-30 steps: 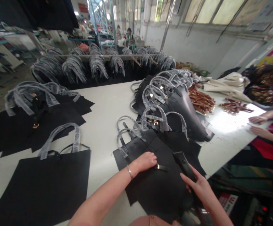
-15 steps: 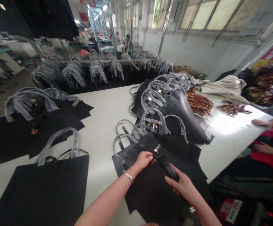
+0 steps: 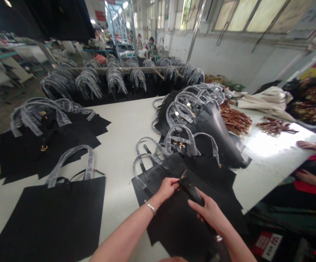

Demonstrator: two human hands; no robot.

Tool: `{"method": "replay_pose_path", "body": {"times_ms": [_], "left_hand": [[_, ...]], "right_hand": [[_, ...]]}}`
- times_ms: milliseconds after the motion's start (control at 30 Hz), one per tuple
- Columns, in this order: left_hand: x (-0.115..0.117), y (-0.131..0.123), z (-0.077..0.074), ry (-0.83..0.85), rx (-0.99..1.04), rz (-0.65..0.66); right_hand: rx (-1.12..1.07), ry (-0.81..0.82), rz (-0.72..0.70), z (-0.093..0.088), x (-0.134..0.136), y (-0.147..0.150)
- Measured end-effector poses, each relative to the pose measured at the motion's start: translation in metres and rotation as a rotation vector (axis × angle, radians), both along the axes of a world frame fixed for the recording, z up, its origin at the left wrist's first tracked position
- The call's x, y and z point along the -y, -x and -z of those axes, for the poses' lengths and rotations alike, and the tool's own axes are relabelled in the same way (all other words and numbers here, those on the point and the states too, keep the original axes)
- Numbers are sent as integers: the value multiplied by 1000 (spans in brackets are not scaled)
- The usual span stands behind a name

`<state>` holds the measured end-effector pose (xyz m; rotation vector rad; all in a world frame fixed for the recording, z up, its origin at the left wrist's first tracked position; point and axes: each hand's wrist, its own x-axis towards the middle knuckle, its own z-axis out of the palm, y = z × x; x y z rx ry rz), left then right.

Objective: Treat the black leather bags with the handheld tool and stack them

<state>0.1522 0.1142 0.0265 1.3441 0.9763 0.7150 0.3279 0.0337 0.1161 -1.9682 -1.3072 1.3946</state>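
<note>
Holding a black leather strap with a metal tip above a stack of black leather bag panels, head view. Left hand, bracelet on the wrist, has fingers pressed together, pinching the strap near the tip. Right hand grips further along, fingers together and curled around the strap. Panels lie on a white work table. Just behind them, more black bags with plastic-wrapped handles. To the left, a flat black bag. To the right, brown leather straps and cream cloth. Far right, a co-worker's hands at the table edge. Beyond, black bags hang from a rail.
</note>
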Motion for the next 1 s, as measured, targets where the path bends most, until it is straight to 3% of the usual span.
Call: {"method": "replay_pose_path", "body": {"times_ms": [233, 367, 500, 667, 1000], "left_hand": [[5, -2, -2, 13, -1, -35], [1, 15, 2, -21, -68, -309], [14, 38, 18, 10, -376, -611], [41, 41, 35, 77, -491, -547], [26, 41, 48, 300, -308, -483]], "right_hand": [[69, -56, 24, -7, -6, 8], [191, -99, 86, -2, -12, 2], [135, -28, -99, 12, -7, 2], [100, 53, -235, 24, 0, 20], [29, 73, -325, 29, -4, 29]]}}
